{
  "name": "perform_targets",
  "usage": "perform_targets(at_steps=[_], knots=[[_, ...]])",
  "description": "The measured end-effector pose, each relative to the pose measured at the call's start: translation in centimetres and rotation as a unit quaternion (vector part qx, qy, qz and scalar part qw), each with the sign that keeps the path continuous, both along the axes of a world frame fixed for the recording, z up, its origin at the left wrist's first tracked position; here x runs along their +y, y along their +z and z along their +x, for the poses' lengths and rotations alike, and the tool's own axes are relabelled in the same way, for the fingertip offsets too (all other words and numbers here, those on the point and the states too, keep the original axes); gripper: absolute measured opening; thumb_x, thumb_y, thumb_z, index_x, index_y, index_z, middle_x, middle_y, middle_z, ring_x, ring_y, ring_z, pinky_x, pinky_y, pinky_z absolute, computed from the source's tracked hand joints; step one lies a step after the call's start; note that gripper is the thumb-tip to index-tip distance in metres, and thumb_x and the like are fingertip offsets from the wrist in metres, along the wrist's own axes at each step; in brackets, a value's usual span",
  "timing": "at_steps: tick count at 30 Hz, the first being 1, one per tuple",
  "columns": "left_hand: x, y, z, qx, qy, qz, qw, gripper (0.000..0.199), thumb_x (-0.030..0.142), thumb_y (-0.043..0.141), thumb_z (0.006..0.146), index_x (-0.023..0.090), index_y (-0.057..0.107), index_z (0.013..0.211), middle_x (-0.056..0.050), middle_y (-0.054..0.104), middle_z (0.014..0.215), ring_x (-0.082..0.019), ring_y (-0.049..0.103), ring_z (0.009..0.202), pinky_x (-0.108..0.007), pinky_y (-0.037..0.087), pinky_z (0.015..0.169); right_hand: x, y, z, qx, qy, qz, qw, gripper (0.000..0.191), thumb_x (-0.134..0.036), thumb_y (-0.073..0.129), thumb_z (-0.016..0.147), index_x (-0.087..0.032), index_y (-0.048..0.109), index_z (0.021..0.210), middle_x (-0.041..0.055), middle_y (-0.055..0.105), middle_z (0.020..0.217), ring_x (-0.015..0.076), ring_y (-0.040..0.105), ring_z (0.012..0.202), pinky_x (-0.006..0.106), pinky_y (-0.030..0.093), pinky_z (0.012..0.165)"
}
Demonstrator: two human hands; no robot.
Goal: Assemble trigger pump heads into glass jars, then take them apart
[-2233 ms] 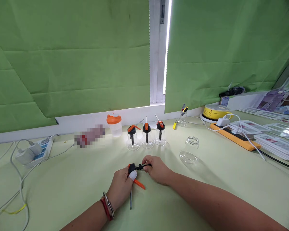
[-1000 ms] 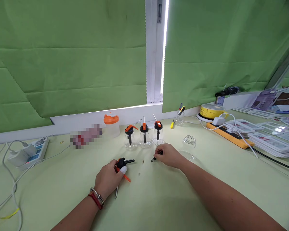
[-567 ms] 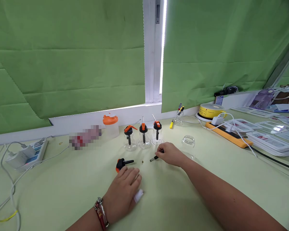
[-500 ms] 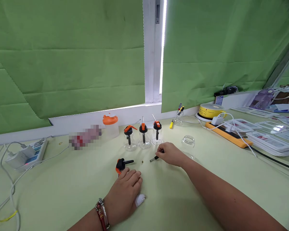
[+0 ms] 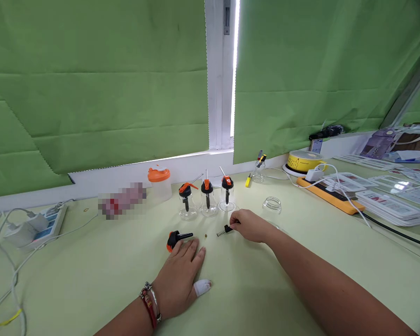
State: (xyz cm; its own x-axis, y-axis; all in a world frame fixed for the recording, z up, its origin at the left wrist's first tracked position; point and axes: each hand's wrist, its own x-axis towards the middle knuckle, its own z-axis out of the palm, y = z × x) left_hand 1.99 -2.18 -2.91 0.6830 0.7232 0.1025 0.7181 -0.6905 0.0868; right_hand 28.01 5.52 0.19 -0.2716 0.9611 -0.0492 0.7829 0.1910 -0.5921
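My left hand (image 5: 184,275) lies flat on the table with its fingers spread and a white wrap round the thumb. Just beyond its fingertips is a black and orange cap with a black stem (image 5: 177,239) on its side. My right hand (image 5: 247,224) pinches a small black part (image 5: 228,228), from whose left end a metal spring (image 5: 220,233) sticks out. Between the hands lies a tiny brown piece (image 5: 206,235). Behind them stand three clear glass bottles with black and orange tops (image 5: 188,205), (image 5: 207,200), (image 5: 227,193).
A tub with an orange lid (image 5: 160,184) stands at the back. To the right are a glass ring (image 5: 272,204), a yellow screwdriver (image 5: 248,180), a jar of tools (image 5: 259,173) and an orange power strip (image 5: 331,196). A white power strip (image 5: 52,226) with cables is at left.
My left hand's fingers have spread and flattened on the table, away from the black and orange cap. My right hand keeps its pinch on the black part, whose end shows more.
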Motion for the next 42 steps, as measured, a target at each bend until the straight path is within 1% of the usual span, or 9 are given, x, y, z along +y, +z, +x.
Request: perform_targets(at_steps=[7,13,18,21,23,28,33,37,42], knots=[[0.2,-0.2,-0.1,-0.002,0.005,-0.008,1.000,0.067,0.057,0.039,0.085,0.021,0.027,0.140,-0.017,0.027,0.146,-0.034,0.026,0.133,-0.054,0.019,0.107,0.3,-0.6,0.4,-0.018,-0.015,0.005,1.000,0.012,-0.016,0.055,0.075,-0.019,0.061,0.085,0.0061,0.062,0.089,0.0153,0.054,0.071,0.023,0.036,0.058],[-0.1,0.3,0.4,0.007,0.000,-0.015,1.000,0.067,0.056,0.037,0.086,0.018,0.028,0.140,-0.018,0.026,0.146,-0.034,0.025,0.133,-0.055,0.018,0.107,0.4,-0.6,0.5,-0.009,-0.010,0.007,1.000,0.012,-0.015,0.055,0.075,-0.019,0.060,0.085,0.0058,0.062,0.088,0.0163,0.056,0.074,0.024,0.037,0.061],[-0.4,1.0,2.3,-0.005,-0.031,-0.018,0.999,0.060,0.052,0.042,0.085,0.018,0.036,0.134,-0.017,0.030,0.145,-0.032,0.027,0.133,-0.052,0.024,0.105,0.3,-0.5,0.6,-0.018,0.015,0.003,1.000,0.012,-0.013,0.055,0.075,-0.018,0.061,0.084,0.0056,0.063,0.088,0.0166,0.057,0.076,0.025,0.039,0.064],[0.4,1.2,3.8,0.005,-0.045,-0.012,0.999,0.059,0.052,0.040,0.085,0.017,0.037,0.132,-0.017,0.026,0.147,-0.032,0.024,0.134,-0.052,0.020,0.107,0.3,-0.5,0.5,-0.024,0.015,0.000,1.000,0.012,-0.012,0.056,0.074,-0.018,0.061,0.084,0.0056,0.064,0.088,0.0165,0.057,0.076,0.025,0.039,0.064],[1.3,1.3,4.8,0.011,-0.036,-0.008,0.999,0.063,0.055,0.037,0.085,0.014,0.035,0.133,-0.020,0.021,0.148,-0.033,0.021,0.135,-0.053,0.018,0.107,0.2,-0.5,0.5,-0.031,0.017,0.001,0.999,0.013,-0.012,0.056,0.074,-0.018,0.061,0.084,0.0056,0.064,0.088,0.0165,0.057,0.076,0.024,0.039,0.063],[2.9,1.3,6.2,0.007,-0.021,-0.023,1.000,0.064,0.057,0.032,0.086,0.013,0.039,0.132,-0.020,0.036,0.141,-0.033,0.029,0.131,-0.055,0.017,0.106,0.0,0.0,0.5,-0.073,0.009,0.025,0.997,0.014,-0.013,0.055,0.076,-0.018,0.063,0.086,0.0076,0.065,0.089,0.0180,0.058,0.075,0.025,0.037,0.060],[2.9,1.4,6.4,0.009,-0.013,-0.027,0.999,0.068,0.059,0.031,0.085,0.012,0.038,0.133,-0.020,0.037,0.140,-0.033,0.033,0.129,-0.054,0.019,0.106,-0.8,1.1,0.5,-0.094,-0.006,0.049,0.994,0.014,-0.012,0.054,0.075,-0.017,0.065,0.082,0.0105,0.065,0.088,0.0210,0.057,0.077,0.027,0.035,0.059],[2.9,1.5,6.4,0.000,-0.020,-0.033,0.999,0.064,0.057,0.035,0.085,0.015,0.038,0.132,-0.019,0.037,0.140,-0.033,0.034,0.128,-0.056,0.020,0.104,-1.1,1.5,0.4,-0.105,0.037,-0.003,0.994,0.012,-0.015,0.060,0.072,-0.020,0.068,0.079,0.0066,0.066,0.082,0.0182,0.057,0.069,0.025,0.035,0.055],[2.8,1.5,6.2,-0.018,-0.024,-0.035,0.999,0.059,0.055,0.039,0.084,0.014,0.041,0.127,-0.020,0.039,0.138,-0.033,0.034,0.129,-0.057,0.020,0.105,-0.5,0.5,0.5,-0.105,0.069,-0.027,0.992,0.016,-0.013,0.068,0.063,-0.021,0.069,0.077,0.0032,0.066,0.079,0.0162,0.056,0.068,0.023,0.035,0.054]])
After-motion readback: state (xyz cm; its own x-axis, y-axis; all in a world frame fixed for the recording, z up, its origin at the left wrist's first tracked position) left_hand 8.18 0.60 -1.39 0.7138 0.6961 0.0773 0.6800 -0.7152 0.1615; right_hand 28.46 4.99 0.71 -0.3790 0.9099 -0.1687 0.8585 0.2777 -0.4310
